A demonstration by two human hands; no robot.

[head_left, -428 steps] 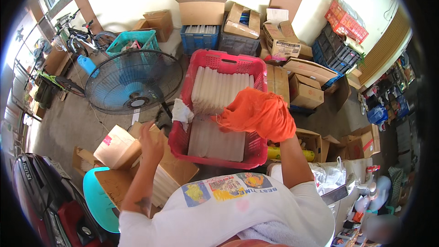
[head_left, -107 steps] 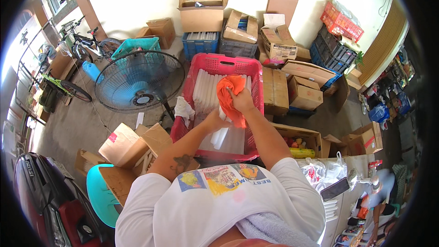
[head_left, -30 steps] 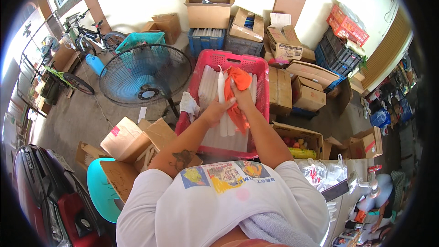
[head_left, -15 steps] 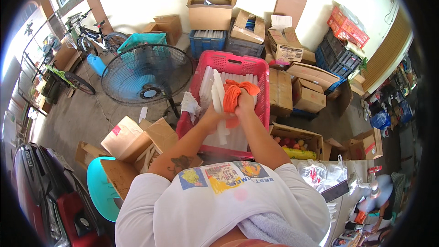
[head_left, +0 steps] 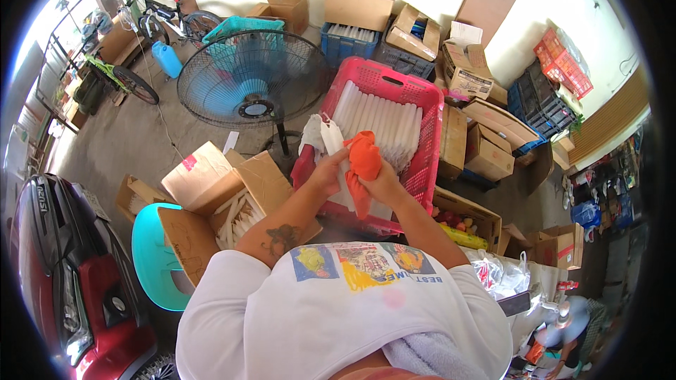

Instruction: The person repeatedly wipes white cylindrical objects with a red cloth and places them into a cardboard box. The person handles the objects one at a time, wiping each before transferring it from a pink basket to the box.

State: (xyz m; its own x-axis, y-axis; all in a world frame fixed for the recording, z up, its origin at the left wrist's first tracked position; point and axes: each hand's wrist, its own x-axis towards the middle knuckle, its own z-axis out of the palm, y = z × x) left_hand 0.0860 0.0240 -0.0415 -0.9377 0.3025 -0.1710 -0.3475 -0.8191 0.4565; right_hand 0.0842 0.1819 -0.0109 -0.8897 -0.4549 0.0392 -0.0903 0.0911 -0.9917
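Note:
My left hand (head_left: 326, 173) grips a few long white candles (head_left: 331, 136), upright and slightly tilted over the pink crate (head_left: 431, 134). Beside it, my right hand (head_left: 381, 184) is closed on a crumpled orange cloth (head_left: 365, 153), part of which hangs down between the hands. Rows of white candles (head_left: 380, 117) lie in the crate, with more partly hidden under my hands. A white rag (head_left: 310, 134) rests over the crate's left rim. At lower left an open cardboard box (head_left: 267, 181) holds loose white candles (head_left: 235, 219).
A standing fan (head_left: 253, 81) is left of the crate. Stacked cartons (head_left: 486, 155) and crates stand behind and right. A red vehicle (head_left: 100, 313), a turquoise chair (head_left: 148, 258), bicycles (head_left: 165, 17), and a bench (head_left: 536, 274) with bags are around me. A person (head_left: 579, 338) is at lower right.
The view has turned, shifting the surroundings. My left hand has moved up along the candles, which now lean left over the crate's left side; the orange cloth hangs lower beside them.

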